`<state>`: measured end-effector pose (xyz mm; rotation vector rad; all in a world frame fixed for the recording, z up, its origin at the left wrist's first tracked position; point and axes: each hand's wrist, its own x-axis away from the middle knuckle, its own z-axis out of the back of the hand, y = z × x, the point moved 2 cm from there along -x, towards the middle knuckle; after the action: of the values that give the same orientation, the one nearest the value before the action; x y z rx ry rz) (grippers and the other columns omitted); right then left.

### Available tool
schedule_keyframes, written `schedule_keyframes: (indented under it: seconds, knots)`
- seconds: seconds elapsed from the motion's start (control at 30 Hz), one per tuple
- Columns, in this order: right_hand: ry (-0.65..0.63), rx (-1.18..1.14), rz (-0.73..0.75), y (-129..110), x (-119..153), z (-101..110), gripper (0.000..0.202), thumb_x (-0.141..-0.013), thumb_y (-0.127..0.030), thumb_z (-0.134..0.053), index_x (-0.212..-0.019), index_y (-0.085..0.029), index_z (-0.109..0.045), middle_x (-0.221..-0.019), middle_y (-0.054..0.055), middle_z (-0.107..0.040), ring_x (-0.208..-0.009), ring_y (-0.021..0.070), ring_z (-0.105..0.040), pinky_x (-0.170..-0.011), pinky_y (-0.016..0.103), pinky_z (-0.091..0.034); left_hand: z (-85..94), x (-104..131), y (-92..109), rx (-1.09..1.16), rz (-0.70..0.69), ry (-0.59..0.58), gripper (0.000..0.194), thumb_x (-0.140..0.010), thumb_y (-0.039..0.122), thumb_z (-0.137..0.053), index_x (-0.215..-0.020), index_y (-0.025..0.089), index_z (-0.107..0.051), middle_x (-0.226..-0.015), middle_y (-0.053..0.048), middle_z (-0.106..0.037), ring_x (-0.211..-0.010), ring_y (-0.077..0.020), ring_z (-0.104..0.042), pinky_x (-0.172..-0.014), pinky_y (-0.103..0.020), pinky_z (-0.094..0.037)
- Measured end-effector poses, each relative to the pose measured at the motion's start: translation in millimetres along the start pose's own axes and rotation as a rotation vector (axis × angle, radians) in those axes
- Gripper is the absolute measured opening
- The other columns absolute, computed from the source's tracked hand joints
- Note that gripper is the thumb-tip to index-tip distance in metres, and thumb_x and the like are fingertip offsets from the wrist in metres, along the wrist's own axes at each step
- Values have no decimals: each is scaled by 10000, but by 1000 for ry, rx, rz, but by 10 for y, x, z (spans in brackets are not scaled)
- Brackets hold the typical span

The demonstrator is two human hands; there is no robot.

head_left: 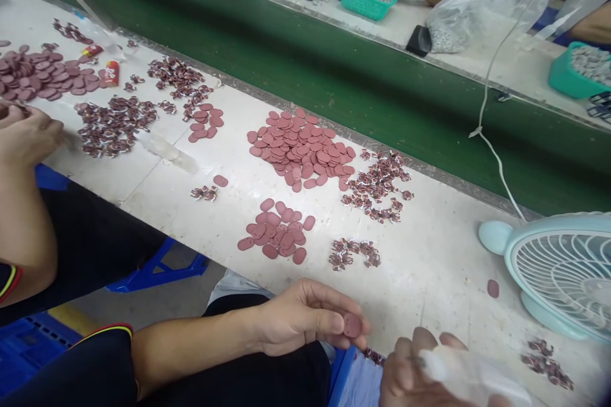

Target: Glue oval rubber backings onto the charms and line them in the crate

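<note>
My left hand (310, 318) pinches a reddish-brown oval disc (352, 325) with small holes between thumb and fingers, over the table's front edge. To its right, my right hand (410, 369) is wrapped round a whitish translucent bottle (472, 375) whose nozzle points left toward the disc. Beyond my left hand lie a small pile of the same discs (279, 232) and a cluster of small brown-and-white parts (356, 253). Farther back are a larger disc pile (300, 146) and more small parts (382, 184).
A light-blue fan (563, 267) stands at the right, near a single disc and a few small parts. Another person's hand (28, 133) is at the left, beside more piles and a bottle (167, 151). Behind runs a green belt (286, 76); a white cord hangs over it.
</note>
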<state>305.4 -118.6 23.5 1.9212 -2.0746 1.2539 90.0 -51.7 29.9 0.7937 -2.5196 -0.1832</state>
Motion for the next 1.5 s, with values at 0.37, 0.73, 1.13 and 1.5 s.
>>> schedule_keyframes:
  seconds: [0.37,0.73,1.13,1.5]
  knots:
    - [-488,-580,-131,41,-445,205,303,-893,-370,-683,-1139,-203,-625,-611,-93,-504,-342,62,-420,-256,161,-390,305,166,231,-18,-118,182,299,-742,271,-901,-1002,155,-811,-1043,-123,-807,-903,-201,-775,-758,-232,-568]
    - [-621,1912,735,520,-765,-508,457,-946,-145,-471,-1294,-334,-700,-1160,133,-654,-995,293,-612,-831,495,-557,383,267,304,-32,-158,202,280,-774,249,-876,-1030,156,-809,-1097,-118,-801,-933,-188,-771,-774,-216,-568]
    - [-631,1904,752,354,-607,-636,282,-992,-284,-563,-1227,-269,-717,-1060,101,-652,-915,228,-635,-733,359,-556,418,239,297,-25,-155,195,274,-773,252,-877,-1025,169,-805,-1092,-109,-801,-921,-188,-772,-774,-238,-569]
    - [-46,1013,134,592,179,-909,275,-787,-461,-826,-954,-248,-778,-857,36,-756,-614,129,-633,-594,238,-580,334,148,163,-117,-204,117,252,-700,168,-918,-894,167,-756,-1000,-76,-817,-880,-156,-758,-831,-280,-566]
